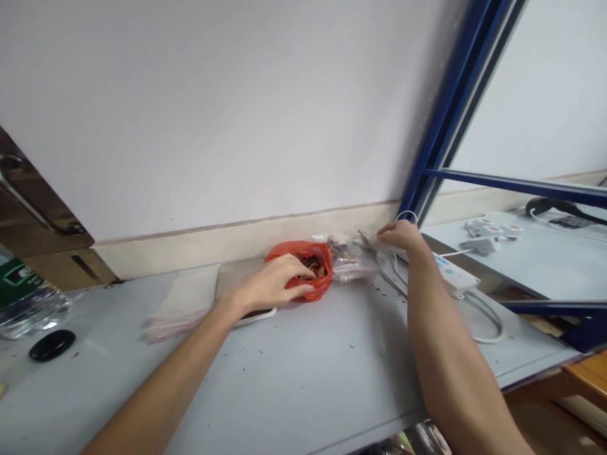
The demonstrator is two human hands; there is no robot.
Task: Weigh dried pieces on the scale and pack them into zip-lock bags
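A red plastic bag (322, 287) stands against the wall with brown dried pieces (313, 264) inside. My left hand (277, 278) is at its mouth, fingers and thumb apart over the near left rim. Right of the red bag lies a clear zip bag (351, 268) with brownish contents, touching it. My right hand (401, 235) has its fingertips pinched at the upper right side of the clear bag, on its blurred plastic edge. Under my left wrist sits a flat scale-like device (237, 275) with a metallic top and white edge, partly hidden.
Flat clear zip bags (175, 309) lie left of the device. A water bottle (26, 297) and black lid (52, 345) stand farther left. A white power strip (458, 278) with cables is beside my right forearm, near a blue metal frame (439, 133). Small crumbs dot the grey tabletop (265, 392).
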